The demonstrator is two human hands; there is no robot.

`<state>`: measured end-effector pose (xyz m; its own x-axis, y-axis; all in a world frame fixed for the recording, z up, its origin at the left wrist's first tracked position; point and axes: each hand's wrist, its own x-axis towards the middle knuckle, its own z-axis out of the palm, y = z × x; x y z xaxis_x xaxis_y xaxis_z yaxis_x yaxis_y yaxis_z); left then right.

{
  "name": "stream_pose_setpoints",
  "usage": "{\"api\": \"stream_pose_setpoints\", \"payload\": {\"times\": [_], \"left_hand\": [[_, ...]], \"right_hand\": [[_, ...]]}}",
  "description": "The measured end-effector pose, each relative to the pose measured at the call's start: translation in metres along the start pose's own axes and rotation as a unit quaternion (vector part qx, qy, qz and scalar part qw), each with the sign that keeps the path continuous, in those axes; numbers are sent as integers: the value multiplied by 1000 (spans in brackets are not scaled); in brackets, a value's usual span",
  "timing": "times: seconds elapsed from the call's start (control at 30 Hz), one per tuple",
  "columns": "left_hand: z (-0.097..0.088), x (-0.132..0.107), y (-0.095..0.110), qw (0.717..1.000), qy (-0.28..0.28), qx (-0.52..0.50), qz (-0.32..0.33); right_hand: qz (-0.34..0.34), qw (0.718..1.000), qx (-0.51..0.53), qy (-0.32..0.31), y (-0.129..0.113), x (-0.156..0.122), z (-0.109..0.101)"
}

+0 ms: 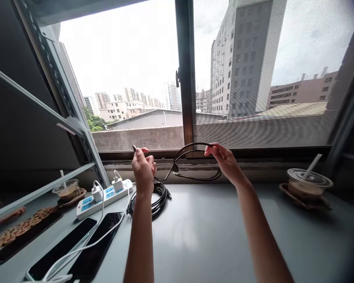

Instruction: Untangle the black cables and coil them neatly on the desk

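Note:
A looped black cable (199, 179) hangs in the air between my hands, in front of the window sill. My right hand (226, 162) pinches the top of the loop between thumb and fingers. A dark plug (175, 168) dangles at the loop's left side. From there one strand runs to my left hand (143, 171), which is closed around the cable; a small dark tip shows above its thumb. Below and behind my left wrist lies a coiled black cable (162, 204) on the grey table (194, 236), partly hidden by my forearm.
Left of my arm are a white power strip (106, 198) with two chargers, white charging cords and two dark phones (98, 247). Further left sits a long tray (26, 239) of round pieces. Lidded cups stand at far left (67, 190) and right (308, 184). A metal shelf frame (73, 102) rises left.

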<state>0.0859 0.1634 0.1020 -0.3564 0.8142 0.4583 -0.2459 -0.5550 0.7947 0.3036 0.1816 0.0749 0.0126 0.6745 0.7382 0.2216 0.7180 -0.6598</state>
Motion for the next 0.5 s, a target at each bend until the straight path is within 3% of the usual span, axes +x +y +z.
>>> {"api": "stream_pose_setpoints", "payload": {"times": [0.13, 0.2, 0.27, 0.33, 0.5], "left_hand": [[-6, 3, 7, 997, 23, -31, 60], [-6, 0, 13, 996, 22, -48, 72], [-4, -6, 22, 995, 11, -60, 75], [-2, -13, 30, 995, -11, -72, 74], [2, -27, 42, 990, -85, -76, 82]], "right_hand": [[7, 993, 4, -119, -7, -7, -23], [42, 980, -38, -193, -10, -12, -29], [90, 964, -103, -226, -10, -15, -31], [131, 958, -130, -220, -2, -14, -31], [217, 963, -80, -138, 34, -11, -33]]}}
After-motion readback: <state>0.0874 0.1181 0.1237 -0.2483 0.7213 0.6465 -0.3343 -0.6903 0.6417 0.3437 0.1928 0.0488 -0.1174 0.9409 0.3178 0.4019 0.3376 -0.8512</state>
